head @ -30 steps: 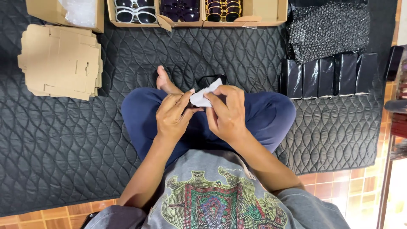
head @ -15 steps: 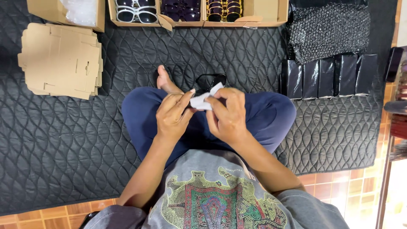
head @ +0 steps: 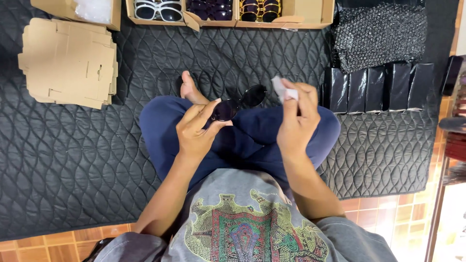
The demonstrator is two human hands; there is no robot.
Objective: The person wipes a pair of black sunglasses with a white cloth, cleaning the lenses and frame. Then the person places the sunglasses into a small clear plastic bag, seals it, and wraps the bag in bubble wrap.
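Observation:
My left hand [head: 198,130] pinches a pair of dark round sunglasses [head: 239,103] by one lens, holding it over my crossed legs in blue trousers. My right hand [head: 297,121] is raised beside it, to the right, fingers closed on a small white cloth [head: 279,89]. The cloth is off the lenses, a short gap apart from the glasses. One bare foot [head: 190,90] sticks out above my left hand.
A stack of flat cardboard blanks [head: 68,62] lies at the far left. Open cardboard boxes with several sunglasses [head: 213,9] line the top edge. A row of black pouches [head: 378,87] and black bubble wrap [head: 381,34] sit at the right on the quilted black mat [head: 73,160].
The hands were together with the cloth pressed on the glasses. Now my right hand has pulled the cloth away to the right, and the sunglasses show in my left hand.

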